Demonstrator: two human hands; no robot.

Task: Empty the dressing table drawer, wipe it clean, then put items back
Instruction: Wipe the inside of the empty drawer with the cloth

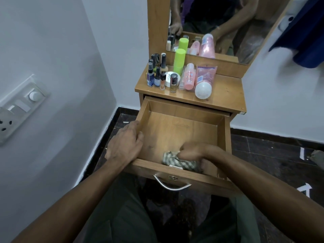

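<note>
Left hand (125, 139) draped over the left wall of the open drawer (182, 127), fingers curled over the rim and thumb inside, grip closed on the wood; forearm reaching in from the near left. Right hand (192, 152) down inside the drawer at its near right part, knuckles up, fingers bunched in a tight grip on a striped cloth (177, 161); forearm crossing the drawer's near right corner from the near right. Cloth crumpled on the drawer floor against the near front panel, partly under the right hand and spilling to its left. Rest of the drawer floor bare wood. Metal handle (172, 185) on the drawer front, nearest the body. On the counter (226, 92) beyond the drawer: a cluster of small dark bottles (157, 74) at far left, a green cylinder (179, 61) behind a white jar (171, 78), a pink bottle (189, 77) and a pink tube (204, 81) lying with its white cap toward the drawer. Mirror (219, 23) upright at the far edge of the counter, both arms reflected in it.
</note>
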